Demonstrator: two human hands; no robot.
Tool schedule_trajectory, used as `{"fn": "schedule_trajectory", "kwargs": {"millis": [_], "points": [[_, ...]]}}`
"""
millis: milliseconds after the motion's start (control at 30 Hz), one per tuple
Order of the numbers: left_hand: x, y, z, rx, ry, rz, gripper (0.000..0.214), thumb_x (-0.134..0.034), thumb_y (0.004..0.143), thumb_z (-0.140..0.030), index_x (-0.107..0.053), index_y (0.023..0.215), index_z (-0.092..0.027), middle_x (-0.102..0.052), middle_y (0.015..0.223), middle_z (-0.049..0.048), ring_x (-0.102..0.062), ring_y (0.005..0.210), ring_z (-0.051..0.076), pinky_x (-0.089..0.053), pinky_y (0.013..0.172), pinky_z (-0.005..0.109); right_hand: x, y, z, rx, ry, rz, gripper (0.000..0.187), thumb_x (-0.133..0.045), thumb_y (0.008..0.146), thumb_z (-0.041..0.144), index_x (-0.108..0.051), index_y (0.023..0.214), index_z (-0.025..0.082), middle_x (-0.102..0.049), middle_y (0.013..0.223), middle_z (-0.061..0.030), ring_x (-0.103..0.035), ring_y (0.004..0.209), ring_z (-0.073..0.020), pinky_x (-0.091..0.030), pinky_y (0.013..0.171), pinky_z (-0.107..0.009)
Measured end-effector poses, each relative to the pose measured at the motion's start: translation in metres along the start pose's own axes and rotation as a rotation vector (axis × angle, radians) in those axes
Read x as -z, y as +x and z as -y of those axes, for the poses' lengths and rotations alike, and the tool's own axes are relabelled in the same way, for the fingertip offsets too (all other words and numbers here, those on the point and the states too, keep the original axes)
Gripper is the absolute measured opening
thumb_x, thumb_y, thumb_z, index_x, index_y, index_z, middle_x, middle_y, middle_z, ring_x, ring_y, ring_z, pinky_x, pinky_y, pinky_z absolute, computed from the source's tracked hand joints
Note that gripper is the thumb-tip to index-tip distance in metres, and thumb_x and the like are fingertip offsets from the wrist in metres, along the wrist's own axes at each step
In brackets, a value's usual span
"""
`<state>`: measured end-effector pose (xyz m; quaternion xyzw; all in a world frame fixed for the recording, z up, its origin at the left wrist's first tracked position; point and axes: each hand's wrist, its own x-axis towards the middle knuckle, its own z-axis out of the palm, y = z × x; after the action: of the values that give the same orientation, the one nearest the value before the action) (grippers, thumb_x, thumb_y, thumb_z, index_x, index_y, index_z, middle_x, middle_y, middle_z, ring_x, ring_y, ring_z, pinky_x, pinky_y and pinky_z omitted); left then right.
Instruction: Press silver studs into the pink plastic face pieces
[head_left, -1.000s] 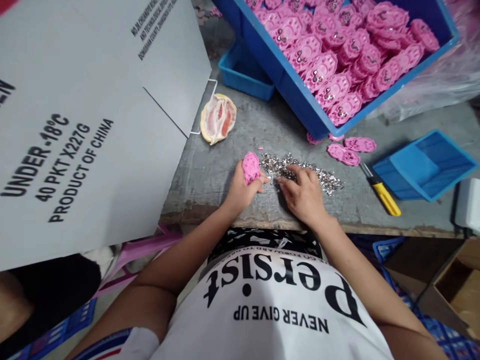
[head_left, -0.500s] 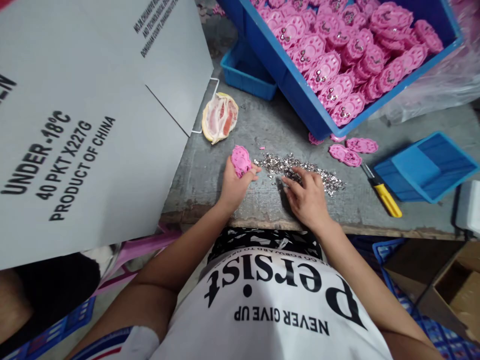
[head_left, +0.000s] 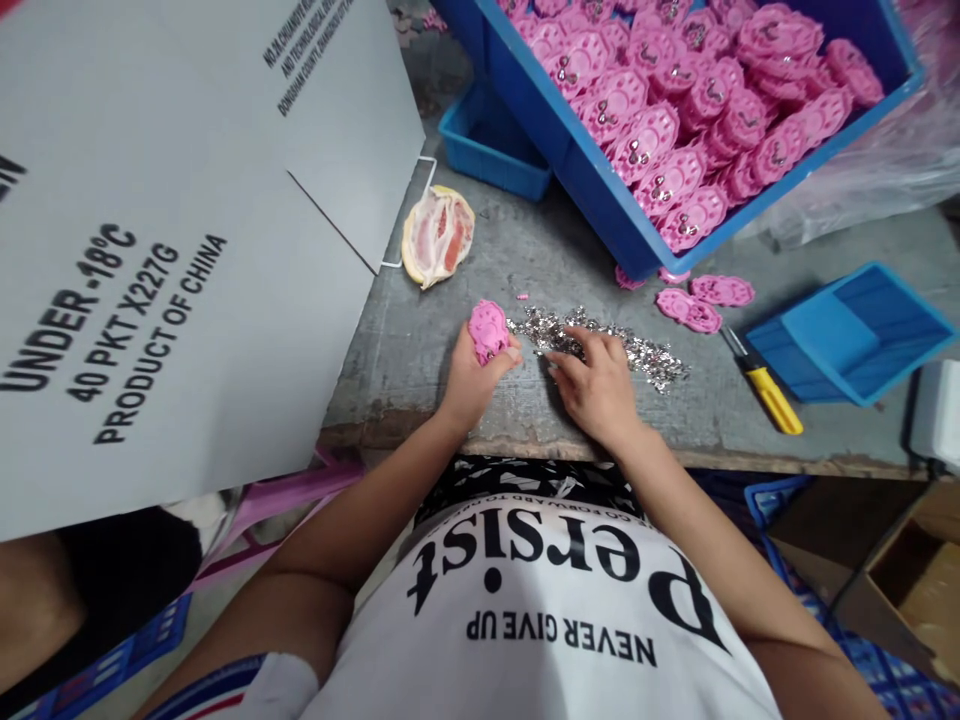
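My left hand (head_left: 471, 381) grips a pink paw-shaped plastic piece (head_left: 487, 330), held upright just above the grey table (head_left: 450, 330). My right hand (head_left: 596, 385) rests palm down at the near edge of a strip of small silver metal bits (head_left: 637, 350), fingers curled and pinching among them; what they hold is too small to make out. The two hands are close together near the table's front edge.
A big blue crate (head_left: 600, 190) full of pink paw pieces stands at the back. Loose pink pieces (head_left: 701, 300), a yellow-handled screwdriver (head_left: 765, 385) and a blue tray (head_left: 847, 335) lie right. A peeled pomelo chunk (head_left: 437, 235), a small blue bin (head_left: 491, 150) and a grey carton flap (head_left: 150, 250) are left.
My left hand swung the pink piece left, then back toward the metal bits. My right hand slid along the near edge of the pile and now picks at it.
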<state>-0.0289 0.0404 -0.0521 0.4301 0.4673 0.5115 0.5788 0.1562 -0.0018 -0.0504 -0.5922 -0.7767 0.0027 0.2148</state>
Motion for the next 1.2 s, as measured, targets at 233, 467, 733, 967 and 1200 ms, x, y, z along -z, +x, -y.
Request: {"fn": "schedule_trajectory", "kwargs": {"millis": [233,467,733,967,1200], "points": [[0.002,0.007,-0.006,0.004,-0.081,-0.065,0.038,-0.073,0.061,-0.019,-0.053,0.094,-0.021,-0.065,0.08,-0.003,-0.06,0.067,0.012,-0.052,0.07,0.029,-0.01,0.012,0.005,0.032,-0.033,0.036,0.025,-0.054,0.099,0.03,-0.077,0.104,0.022,-0.059,0.14,-0.0128,-0.045,0.122,-0.0327,-0.044,0.101,-0.051],[-0.001,0.014,-0.008,0.041,-0.087,-0.125,0.041,-0.073,0.058,-0.017,-0.05,0.092,-0.021,-0.063,0.075,-0.0055,-0.056,0.06,0.009,-0.049,0.057,0.023,-0.005,0.002,0.003,0.05,-0.015,0.059,0.023,-0.055,0.097,0.026,-0.078,0.095,0.026,-0.06,0.14,-0.0078,-0.047,0.12,-0.0323,-0.046,0.101,-0.053],[0.0,-0.009,-0.021,0.158,-0.051,-0.033,0.041,-0.076,0.064,-0.023,-0.051,0.095,-0.019,-0.064,0.076,-0.0029,-0.062,0.056,0.011,-0.048,0.049,0.024,0.003,-0.002,-0.016,0.063,0.084,0.046,0.027,-0.052,0.097,0.018,-0.078,0.1,0.025,-0.063,0.134,-0.0085,-0.051,0.115,-0.0289,-0.049,0.097,-0.047],[0.0,-0.026,-0.015,0.32,0.026,0.083,0.037,-0.071,0.068,-0.019,-0.053,0.1,-0.016,-0.066,0.068,-0.0016,-0.071,0.064,0.018,-0.058,0.062,0.032,0.004,-0.007,-0.009,0.008,0.079,-0.012,0.015,-0.061,0.093,0.023,-0.075,0.097,0.021,-0.065,0.124,-0.0119,-0.052,0.108,-0.0299,-0.05,0.091,-0.048],[-0.011,-0.003,-0.008,0.114,-0.066,0.011,0.037,-0.074,0.069,-0.021,-0.053,0.099,-0.018,-0.068,0.081,-0.0013,-0.074,0.081,0.018,-0.059,0.083,0.036,-0.004,0.0,-0.001,0.035,-0.019,0.055,0.022,-0.053,0.097,0.022,-0.074,0.092,0.021,-0.064,0.128,-0.0118,-0.051,0.108,-0.0307,-0.047,0.091,-0.047]]}}
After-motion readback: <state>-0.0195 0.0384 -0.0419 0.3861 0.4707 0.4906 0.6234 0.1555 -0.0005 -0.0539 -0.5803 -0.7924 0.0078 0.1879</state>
